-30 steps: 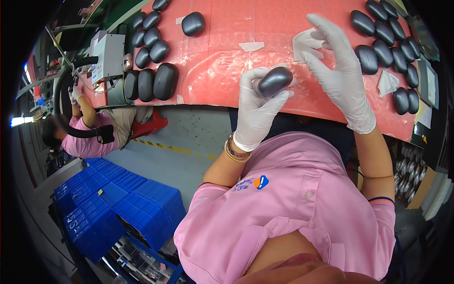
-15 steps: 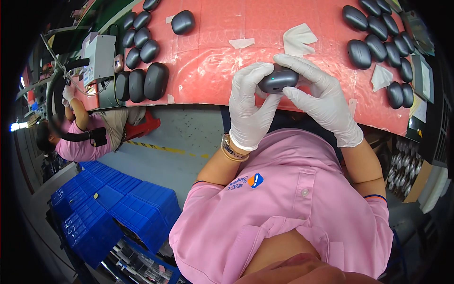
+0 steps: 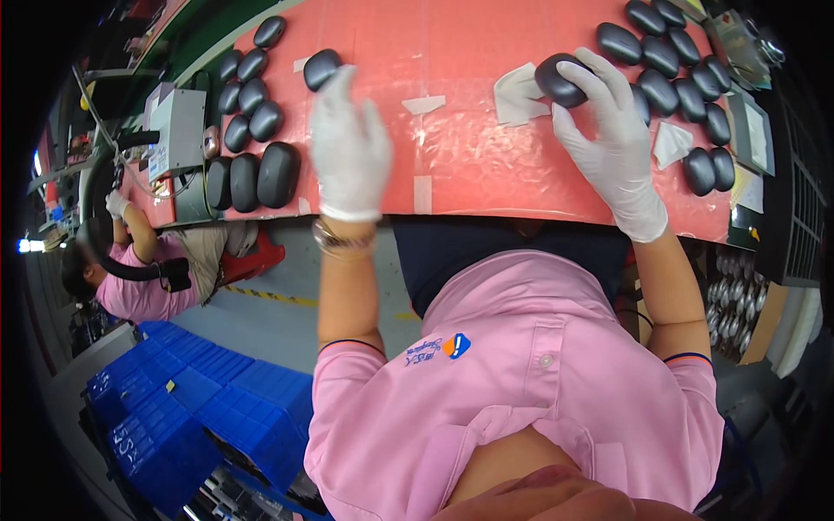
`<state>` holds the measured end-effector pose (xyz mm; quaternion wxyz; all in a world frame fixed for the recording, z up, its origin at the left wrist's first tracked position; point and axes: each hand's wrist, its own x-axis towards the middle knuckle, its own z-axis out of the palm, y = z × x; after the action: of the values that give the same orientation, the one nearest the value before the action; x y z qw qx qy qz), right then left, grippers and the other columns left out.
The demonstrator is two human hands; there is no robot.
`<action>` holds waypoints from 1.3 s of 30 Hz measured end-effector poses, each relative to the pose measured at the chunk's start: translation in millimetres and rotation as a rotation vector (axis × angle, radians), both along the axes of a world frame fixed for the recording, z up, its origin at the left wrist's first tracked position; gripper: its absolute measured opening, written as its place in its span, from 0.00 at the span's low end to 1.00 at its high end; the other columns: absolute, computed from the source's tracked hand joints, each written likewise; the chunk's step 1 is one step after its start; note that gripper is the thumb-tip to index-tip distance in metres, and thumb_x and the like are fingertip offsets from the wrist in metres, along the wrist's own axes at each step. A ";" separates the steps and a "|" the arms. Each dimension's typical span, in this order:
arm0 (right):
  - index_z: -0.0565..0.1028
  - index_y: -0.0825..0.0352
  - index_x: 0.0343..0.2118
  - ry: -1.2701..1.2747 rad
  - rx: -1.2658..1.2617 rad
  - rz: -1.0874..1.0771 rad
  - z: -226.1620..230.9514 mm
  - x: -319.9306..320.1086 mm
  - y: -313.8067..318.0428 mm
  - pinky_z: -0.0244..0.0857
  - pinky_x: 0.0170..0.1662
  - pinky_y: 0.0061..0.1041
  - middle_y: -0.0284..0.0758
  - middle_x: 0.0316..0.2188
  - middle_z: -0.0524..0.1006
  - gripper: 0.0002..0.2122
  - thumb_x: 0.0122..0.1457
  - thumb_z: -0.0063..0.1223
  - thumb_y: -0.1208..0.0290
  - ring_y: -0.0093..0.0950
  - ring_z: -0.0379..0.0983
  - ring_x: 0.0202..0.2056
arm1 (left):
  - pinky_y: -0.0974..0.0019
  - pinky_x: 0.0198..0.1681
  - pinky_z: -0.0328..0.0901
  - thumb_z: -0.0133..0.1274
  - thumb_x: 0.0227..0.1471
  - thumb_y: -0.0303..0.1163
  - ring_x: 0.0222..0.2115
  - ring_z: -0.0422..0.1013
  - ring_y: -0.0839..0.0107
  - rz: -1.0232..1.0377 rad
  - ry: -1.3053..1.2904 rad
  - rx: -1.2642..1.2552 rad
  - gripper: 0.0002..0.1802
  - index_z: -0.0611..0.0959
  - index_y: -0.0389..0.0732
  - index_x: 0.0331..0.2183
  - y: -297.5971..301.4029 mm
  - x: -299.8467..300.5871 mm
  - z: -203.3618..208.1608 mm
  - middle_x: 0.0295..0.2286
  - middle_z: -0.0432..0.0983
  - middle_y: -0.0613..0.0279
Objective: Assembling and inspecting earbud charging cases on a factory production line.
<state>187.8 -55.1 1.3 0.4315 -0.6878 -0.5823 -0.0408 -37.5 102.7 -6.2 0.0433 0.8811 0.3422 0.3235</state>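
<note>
My right hand [image 3: 612, 143], in a white glove, grips a dark grey earbud case [image 3: 559, 76] between thumb and fingers, over a crumpled white cloth [image 3: 519, 97]. My left hand [image 3: 350, 152], also gloved and blurred by motion, reaches over the table with its fingers stretched out. Its fingertips are at a single similar case [image 3: 321, 68]; whether they touch it I cannot tell. A group of several dark cases [image 3: 660, 56] lies at the far right, beside my right hand. Several more [image 3: 253, 95] lie on the left, with larger black cases [image 3: 278, 174] standing in a row in front of them.
Pink sheeting covers the table [image 3: 469, 187], with bits of white tape [image 3: 423, 105] on it. A grey box [image 3: 181, 130] with cables stands at the left end. Another person [image 3: 143, 278] sits beyond it. Blue crates [image 3: 234, 382] are stacked at the lower left.
Both hands held one earbud case together in front of me. They have parted: the right has carried that case away to the right, and the left has swung left toward the single case.
</note>
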 end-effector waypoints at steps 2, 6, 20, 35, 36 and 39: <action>0.71 0.60 0.47 -0.125 -0.052 -0.058 -8.3 11.3 1.0 0.58 0.52 0.32 0.39 0.49 0.69 0.21 0.46 0.57 0.78 0.35 0.67 0.49 | 0.54 0.44 0.64 0.48 0.52 0.32 0.41 0.68 0.48 0.219 0.162 0.112 0.23 0.68 0.31 0.48 48.5 -6.3 0.9 0.41 0.70 0.42; 0.68 0.53 0.50 -0.573 -0.256 -0.265 -19.1 27.3 2.8 0.41 0.58 0.43 0.37 0.51 0.66 0.21 0.51 0.54 0.66 0.36 0.57 0.56 | 0.51 0.38 0.68 0.46 0.55 0.44 0.38 0.71 0.45 0.394 0.500 0.009 0.26 0.68 0.34 0.47 106.4 -14.5 -15.6 0.40 0.70 0.38; 0.68 0.67 0.47 0.444 -0.017 0.323 31.3 -17.8 -10.4 0.59 0.51 0.29 0.44 0.46 0.68 0.18 0.51 0.55 0.76 0.38 0.66 0.49 | 0.70 0.42 0.66 0.48 0.51 0.18 0.38 0.70 0.70 -0.432 -0.463 -0.551 0.18 0.70 0.34 0.46 -62.7 -1.0 47.5 0.41 0.69 0.56; 0.66 0.70 0.51 1.007 -0.225 0.345 6.4 -48.7 -32.0 0.62 0.47 0.22 0.33 0.43 0.70 0.18 0.58 0.52 0.71 0.21 0.66 0.43 | 0.78 0.33 0.66 0.54 0.52 0.28 0.32 0.71 0.80 -0.444 -0.763 -1.306 0.25 0.66 0.32 0.50 -112.4 28.2 12.0 0.36 0.74 0.58; 0.68 0.70 0.49 1.029 -0.155 0.342 5.1 -51.9 -32.7 0.63 0.44 0.22 0.33 0.40 0.70 0.18 0.57 0.53 0.71 0.21 0.67 0.39 | 0.78 0.32 0.66 0.53 0.54 0.30 0.31 0.71 0.80 -0.465 -0.818 -1.319 0.24 0.67 0.32 0.50 -114.4 26.3 11.8 0.36 0.74 0.59; 0.67 0.70 0.51 0.901 -0.199 0.372 7.6 -53.6 -36.0 0.60 0.49 0.24 0.36 0.45 0.70 0.19 0.57 0.52 0.72 0.24 0.67 0.44 | 0.79 0.26 0.66 0.45 0.59 0.41 0.27 0.71 0.80 -0.405 -0.746 -1.274 0.22 0.69 0.33 0.48 -113.0 15.8 5.6 0.33 0.75 0.59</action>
<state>134.2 -91.1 8.9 0.5725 -0.5592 -0.4519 0.3940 -21.6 -10.2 -0.6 0.7141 0.5639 0.2571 0.3256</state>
